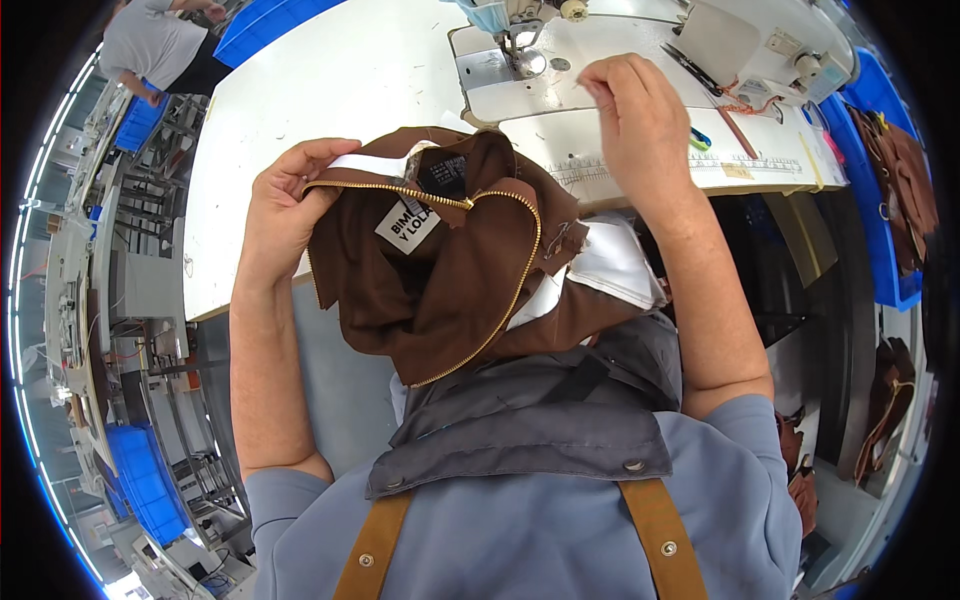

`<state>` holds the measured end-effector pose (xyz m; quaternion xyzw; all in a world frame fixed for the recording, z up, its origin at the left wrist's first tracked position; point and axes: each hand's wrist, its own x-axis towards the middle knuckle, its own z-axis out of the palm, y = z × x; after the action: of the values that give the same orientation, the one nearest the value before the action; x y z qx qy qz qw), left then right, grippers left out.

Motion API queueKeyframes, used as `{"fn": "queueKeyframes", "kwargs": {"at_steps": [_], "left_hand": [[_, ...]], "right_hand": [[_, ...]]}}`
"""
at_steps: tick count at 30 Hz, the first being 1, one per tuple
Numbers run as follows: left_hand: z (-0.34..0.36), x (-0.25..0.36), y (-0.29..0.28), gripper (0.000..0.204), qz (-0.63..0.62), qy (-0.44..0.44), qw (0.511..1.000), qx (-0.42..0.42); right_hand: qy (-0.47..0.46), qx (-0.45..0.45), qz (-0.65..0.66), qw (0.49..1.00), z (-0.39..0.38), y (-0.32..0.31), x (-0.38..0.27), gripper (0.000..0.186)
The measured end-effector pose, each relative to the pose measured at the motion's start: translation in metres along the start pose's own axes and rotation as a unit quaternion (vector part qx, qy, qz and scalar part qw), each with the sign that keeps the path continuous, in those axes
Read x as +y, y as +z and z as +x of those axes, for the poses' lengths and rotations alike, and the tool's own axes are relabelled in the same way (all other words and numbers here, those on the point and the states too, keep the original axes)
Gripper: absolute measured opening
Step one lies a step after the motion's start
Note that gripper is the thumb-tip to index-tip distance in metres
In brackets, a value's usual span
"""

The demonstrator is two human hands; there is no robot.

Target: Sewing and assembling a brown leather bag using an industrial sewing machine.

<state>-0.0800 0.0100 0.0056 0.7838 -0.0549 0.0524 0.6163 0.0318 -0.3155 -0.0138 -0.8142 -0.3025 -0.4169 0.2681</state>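
Observation:
My left hand (283, 205) pinches the upper left edge of a brown fabric bag piece (375, 315), beside a white strip (372, 165). A gold-toothed zipper (537, 240) curves along the piece's opening, and a white label (405, 228) shows inside. The piece rests partly on the table edge and partly over my lap, with white material (615, 262) under its right side. My right hand (640, 120) is raised off the fabric, just right of the sewing machine's needle area (524, 50). Its fingers are curled with the tips together; whatever they may hold is too small to see.
On the white table (250, 130) lie a black slim tool (690, 66), a reddish-brown stick (737, 132) and green-blue snips (699, 139). A ruler strip (580, 170) runs along the near edge. At right stands a blue bin (885, 235) with brown pieces. Another person (150, 45) stands far left.

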Motion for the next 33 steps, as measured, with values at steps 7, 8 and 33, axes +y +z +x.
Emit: {"fn": "queueKeyframes", "kwargs": {"at_steps": [7, 8, 33], "left_hand": [[0.003, 0.000, 0.001, 0.039, -0.010, -0.018, 1.000, -0.003], [0.003, 0.000, 0.002, 0.039, -0.012, -0.017, 1.000, 0.001], [0.008, -0.003, 0.009, 0.040, 0.015, -0.034, 0.997, 0.065]], "right_hand": [[0.054, -0.133, 0.247, 0.958, -0.007, -0.026, -0.022, 0.013], [0.047, -0.153, 0.255, 0.954, -0.006, -0.027, -0.025, 0.014], [0.048, -0.209, 0.319, 0.923, -0.023, -0.018, -0.028, 0.013]]}}
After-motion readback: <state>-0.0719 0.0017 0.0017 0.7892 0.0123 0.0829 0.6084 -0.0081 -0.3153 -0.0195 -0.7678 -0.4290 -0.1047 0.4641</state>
